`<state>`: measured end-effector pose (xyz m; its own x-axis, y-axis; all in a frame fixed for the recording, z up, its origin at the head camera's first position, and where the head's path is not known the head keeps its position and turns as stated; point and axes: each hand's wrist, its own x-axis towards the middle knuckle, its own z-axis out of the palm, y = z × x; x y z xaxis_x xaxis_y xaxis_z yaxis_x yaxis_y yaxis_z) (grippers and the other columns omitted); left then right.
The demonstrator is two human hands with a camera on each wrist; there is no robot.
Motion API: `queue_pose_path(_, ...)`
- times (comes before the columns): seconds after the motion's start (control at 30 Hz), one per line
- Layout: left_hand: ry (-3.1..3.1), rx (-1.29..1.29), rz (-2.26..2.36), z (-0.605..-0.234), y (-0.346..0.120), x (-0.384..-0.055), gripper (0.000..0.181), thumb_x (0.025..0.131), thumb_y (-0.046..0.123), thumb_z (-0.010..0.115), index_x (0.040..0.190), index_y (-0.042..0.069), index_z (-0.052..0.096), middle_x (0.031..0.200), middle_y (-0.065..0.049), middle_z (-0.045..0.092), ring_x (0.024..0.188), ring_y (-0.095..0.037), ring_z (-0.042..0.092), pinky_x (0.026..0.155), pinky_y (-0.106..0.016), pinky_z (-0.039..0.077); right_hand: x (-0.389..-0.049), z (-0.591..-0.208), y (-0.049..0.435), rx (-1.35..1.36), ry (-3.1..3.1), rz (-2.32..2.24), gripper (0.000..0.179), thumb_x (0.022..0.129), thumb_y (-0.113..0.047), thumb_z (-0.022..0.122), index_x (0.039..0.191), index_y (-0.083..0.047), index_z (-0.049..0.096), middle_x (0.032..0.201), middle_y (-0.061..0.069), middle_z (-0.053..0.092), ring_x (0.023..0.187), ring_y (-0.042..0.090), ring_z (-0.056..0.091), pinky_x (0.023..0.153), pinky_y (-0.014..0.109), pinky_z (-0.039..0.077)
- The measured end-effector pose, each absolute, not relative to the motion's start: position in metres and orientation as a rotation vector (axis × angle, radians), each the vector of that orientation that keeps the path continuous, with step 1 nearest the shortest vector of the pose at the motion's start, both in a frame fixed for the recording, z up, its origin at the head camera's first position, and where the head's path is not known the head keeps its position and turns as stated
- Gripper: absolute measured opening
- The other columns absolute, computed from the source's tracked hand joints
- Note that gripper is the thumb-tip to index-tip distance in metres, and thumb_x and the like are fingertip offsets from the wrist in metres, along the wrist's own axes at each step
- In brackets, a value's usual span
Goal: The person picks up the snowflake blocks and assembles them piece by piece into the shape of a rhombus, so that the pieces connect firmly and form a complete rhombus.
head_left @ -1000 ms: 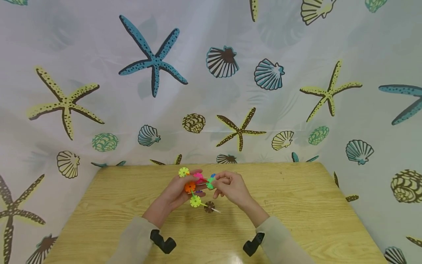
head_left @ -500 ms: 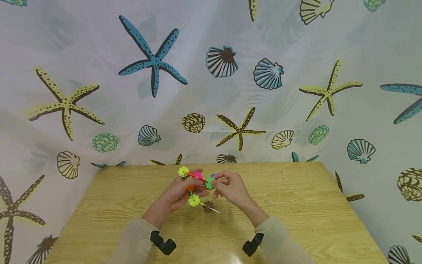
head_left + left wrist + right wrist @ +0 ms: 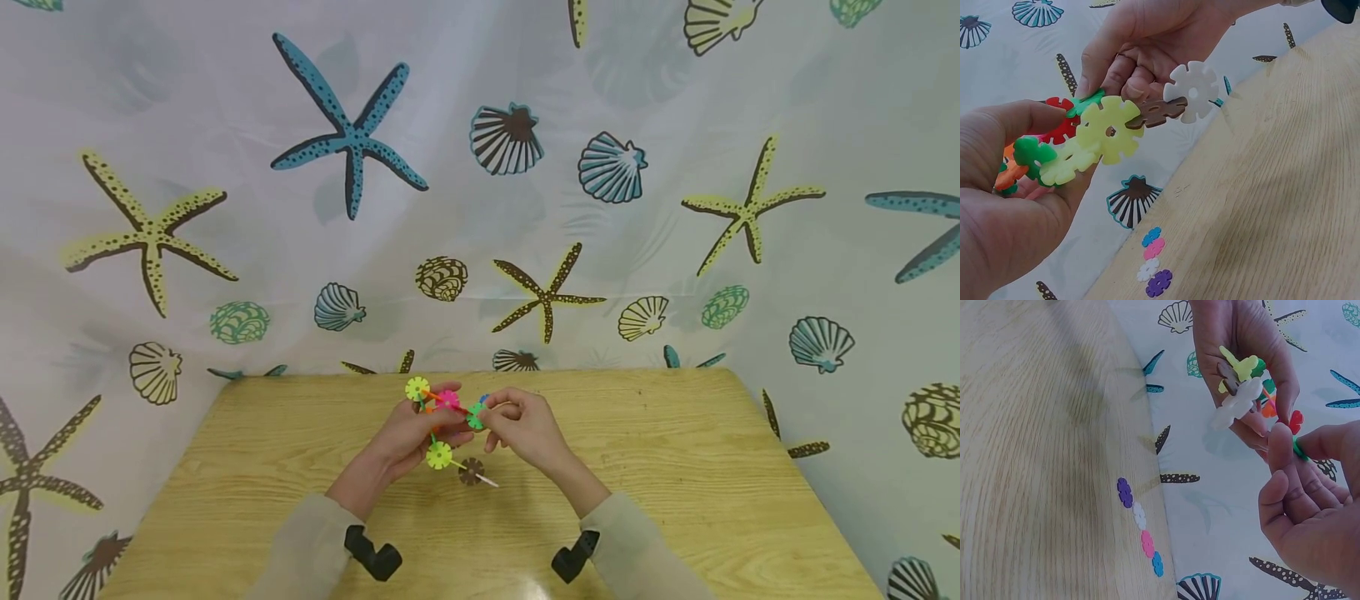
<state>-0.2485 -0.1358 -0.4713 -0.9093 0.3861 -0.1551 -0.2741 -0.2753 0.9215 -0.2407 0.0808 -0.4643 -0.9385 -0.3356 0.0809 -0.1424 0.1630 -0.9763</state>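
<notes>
Slotted plastic flower discs are joined into a bent, many-coloured chain. My left hand [image 3: 405, 433] holds it, the thumb lying over the red disc [image 3: 1060, 130]. Yellow [image 3: 1097, 119], brown [image 3: 1159, 114] and white [image 3: 1200, 103] discs stick out at its free end, in the air. Between thumb and forefinger, my right hand [image 3: 532, 425] pinches a green disc [image 3: 476, 417] right against the red one. A pink disc [image 3: 447, 401] and another yellow disc [image 3: 417, 388] show above the left thumb in the head view. Fingers hide part of the chain.
Loose purple [image 3: 1159, 283], white [image 3: 1147, 270], pink [image 3: 1154, 249] and blue [image 3: 1151, 236] discs lie in a row near the wooden table's [image 3: 675, 483] far edge. A shell-and-starfish cloth [image 3: 480, 208] hangs behind and at the sides.
The left hand turns slightly, so its thumb covers most of the orange disc. The chain's lower yellow and brown discs shift a little left. The right hand keeps its pinch on the green disc.
</notes>
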Motion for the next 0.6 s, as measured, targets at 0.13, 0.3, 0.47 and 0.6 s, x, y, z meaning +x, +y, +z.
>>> queue_pose_path(0.13, 1.607, 0.157, 2.207, -0.4724, -0.1356, -0.2491, 0.068, 0.102, -0.005, 0.058, 0.163, 0.0, 0.028, 0.103, -0.004, 0.075, 0.079, -0.012, 0.08, 0.087, -0.034, 0.065, -0.2408, -0.4639, 0.0809, -0.48, 2.279, -1.877, 0.02, 0.102, -0.013, 0.067, 0.114, 0.003, 0.068, 0.07, 0.006, 0.073, 0.058, 0.009, 0.066, 0.053, 0.02, 0.04)
queue_pose_path(0.3, 1.628, 0.163, 2.196, -0.4741, -0.1362, -0.2499, 0.07, 0.102, -0.004, 0.06, 0.163, 0.0, 0.028, 0.1, -0.003, 0.076, 0.08, -0.012, 0.08, 0.089, -0.036, 0.064, -0.2406, -0.4625, 0.0819, -0.499, 2.294, -1.869, 0.02, 0.102, -0.014, 0.068, 0.113, 0.002, 0.069, 0.075, -0.003, 0.075, 0.057, 0.009, 0.065, 0.052, 0.019, 0.039)
queue_pose_path(0.47, 1.637, 0.169, 2.175, -0.4742, -0.1375, -0.2495, 0.065, 0.104, 0.003, 0.061, 0.162, 0.0, 0.032, 0.098, 0.001, 0.079, 0.09, -0.016, 0.08, 0.093, -0.041, 0.064, -0.2425, -0.4636, 0.085, -0.513, 2.328, -1.865, 0.02, 0.102, -0.015, 0.068, 0.114, 0.001, 0.071, 0.078, 0.001, 0.076, 0.056, 0.009, 0.064, 0.05, 0.02, 0.039)
queue_pose_path(0.6, 1.66, 0.181, 2.117, -0.4716, -0.1406, -0.248, 0.06, 0.107, 0.015, 0.061, 0.16, 0.001, 0.036, 0.106, 0.0, 0.08, 0.099, -0.018, 0.078, 0.1, -0.046, 0.061, -0.2441, -0.4648, 0.0881, -0.513, 2.338, -1.869, 0.022, 0.103, -0.015, 0.067, 0.117, 0.001, 0.071, 0.079, 0.001, 0.075, 0.056, 0.009, 0.063, 0.049, 0.021, 0.037)
